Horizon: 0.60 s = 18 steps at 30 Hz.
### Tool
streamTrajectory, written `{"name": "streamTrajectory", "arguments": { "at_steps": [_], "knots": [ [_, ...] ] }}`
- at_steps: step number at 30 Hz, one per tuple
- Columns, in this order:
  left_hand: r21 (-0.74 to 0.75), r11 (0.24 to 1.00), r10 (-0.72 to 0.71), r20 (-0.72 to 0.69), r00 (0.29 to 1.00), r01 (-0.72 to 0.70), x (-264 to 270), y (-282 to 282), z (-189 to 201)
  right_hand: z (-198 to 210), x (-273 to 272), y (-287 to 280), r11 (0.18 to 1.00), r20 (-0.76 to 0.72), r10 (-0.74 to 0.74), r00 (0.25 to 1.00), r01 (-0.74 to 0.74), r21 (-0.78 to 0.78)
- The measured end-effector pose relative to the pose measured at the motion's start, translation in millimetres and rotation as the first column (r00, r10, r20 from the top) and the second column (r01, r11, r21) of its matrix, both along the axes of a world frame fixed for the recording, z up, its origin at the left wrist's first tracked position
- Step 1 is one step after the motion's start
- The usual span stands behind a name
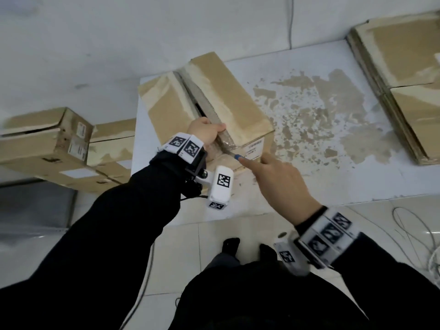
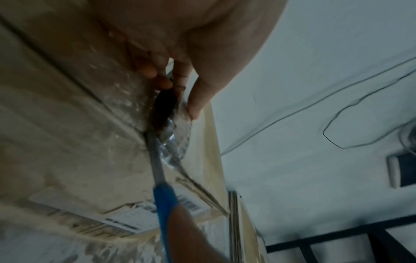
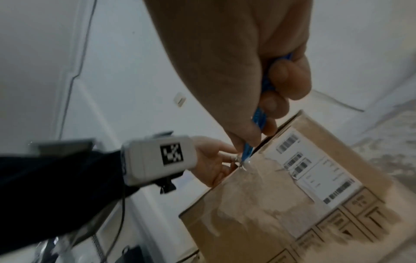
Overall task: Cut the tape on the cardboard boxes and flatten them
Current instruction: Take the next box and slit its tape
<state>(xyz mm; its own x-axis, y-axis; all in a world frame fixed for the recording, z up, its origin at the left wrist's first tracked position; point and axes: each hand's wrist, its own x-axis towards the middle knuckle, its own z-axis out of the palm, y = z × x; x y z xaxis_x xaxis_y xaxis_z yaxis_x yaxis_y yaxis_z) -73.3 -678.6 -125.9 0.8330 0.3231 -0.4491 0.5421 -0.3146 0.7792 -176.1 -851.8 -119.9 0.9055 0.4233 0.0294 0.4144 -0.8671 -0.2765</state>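
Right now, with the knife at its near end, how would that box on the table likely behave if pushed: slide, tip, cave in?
The box probably slides rather than tips: it lies long and low on the table. Its top likely gives easily, since the centre seam already gapes open. The left hand grips the flap edge while the right hand works the knife, so it seems light enough to need steadying.

The head view is evenly and softly lit, with no hard shadows on the white surface (image 1: 309,55); its straight edges bow toward the frame borders from the wide lens. The right hand (image 1: 283,184) and the marker band behind it smear with motion, while the cardboard box (image 1: 214,96) beside it stays fairly sharp. Both wrist views are dimmer, grainy and grey-blue. In the left wrist view the left hand (image 2: 180,44) is a large unfocused mass, and clear tape (image 2: 173,138) below it glints. In the right wrist view the box label (image 3: 315,169) is blurred beyond reading.
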Motion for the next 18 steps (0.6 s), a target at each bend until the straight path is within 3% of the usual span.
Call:
{"name": "streamTrajectory", "arguments": {
  "at_steps": [4, 7, 12, 15, 18],
  "knots": [
    [-0.073, 0.995, 0.064, -0.002, 0.998, -0.064, -0.6, 1.7, -4.9, 3.4, 4.7, 8.6, 0.998, 0.01, -0.02, 1.0, 0.02, -0.061],
    [-0.081, 0.992, 0.095, 0.026, 0.995, -0.092, -2.6, -1.0, -5.4, -2.4, 0.2, 1.6, 0.997, 0.084, -0.076, 0.994, 0.074, 0.036],
    [-0.17, 0.977, 0.134, 0.027, 0.991, -0.127, -2.8, -3.6, 0.5, 4.9, 25.1, -7.1, 0.992, 0.003, -0.117, 0.993, 0.117, -0.042],
    [-0.028, 0.996, 0.088, 0.068, 0.994, -0.086, -2.7, -7.9, -2.2, 16.2, 26.3, -45.7, 0.998, -0.126, 0.007, 0.992, 0.0, 0.056],
    [0.131, 0.991, -0.005, 0.121, 0.993, -0.011, -6.6, -12.6, 0.4, 27.5, 12.3, -83.7, 0.949, -0.331, 0.145, 0.932, -0.036, 0.314]
  ]
}}
